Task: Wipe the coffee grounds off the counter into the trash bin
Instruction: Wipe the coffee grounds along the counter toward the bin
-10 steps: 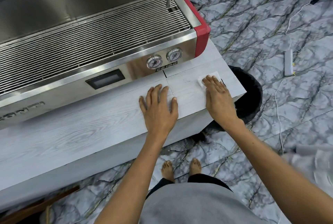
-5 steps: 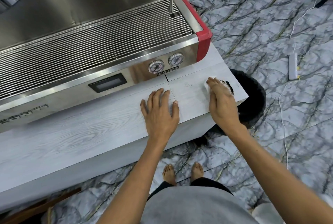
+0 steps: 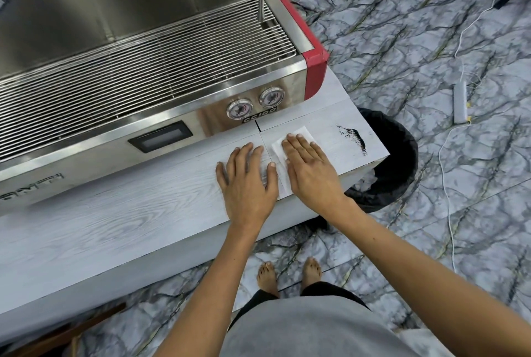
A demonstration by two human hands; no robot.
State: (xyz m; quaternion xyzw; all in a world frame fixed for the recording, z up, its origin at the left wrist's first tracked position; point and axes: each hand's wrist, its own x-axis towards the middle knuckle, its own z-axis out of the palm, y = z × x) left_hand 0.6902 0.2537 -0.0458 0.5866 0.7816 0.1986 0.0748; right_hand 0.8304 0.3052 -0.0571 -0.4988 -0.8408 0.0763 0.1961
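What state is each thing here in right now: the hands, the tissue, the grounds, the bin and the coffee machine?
Left hand: flat on the counter, holding nothing.
Right hand: flat, pressing the tissue down.
Tissue: spread on the counter under the right hand.
Coffee grounds: smeared in a dark streak near the counter's end, not yet in the bin.
Trash bin: open, black liner, on the floor below the counter's end.
Espresso machine: drip grate bare.

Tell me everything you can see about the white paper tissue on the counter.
The white paper tissue is thin and roughly square. It lies flat on the pale wood-grain counter, in front of the steel espresso machine's two round gauges. The right hand presses flat on it, covering most of it; only its far corner and left edge show. The dark coffee grounds lie apart, further right.
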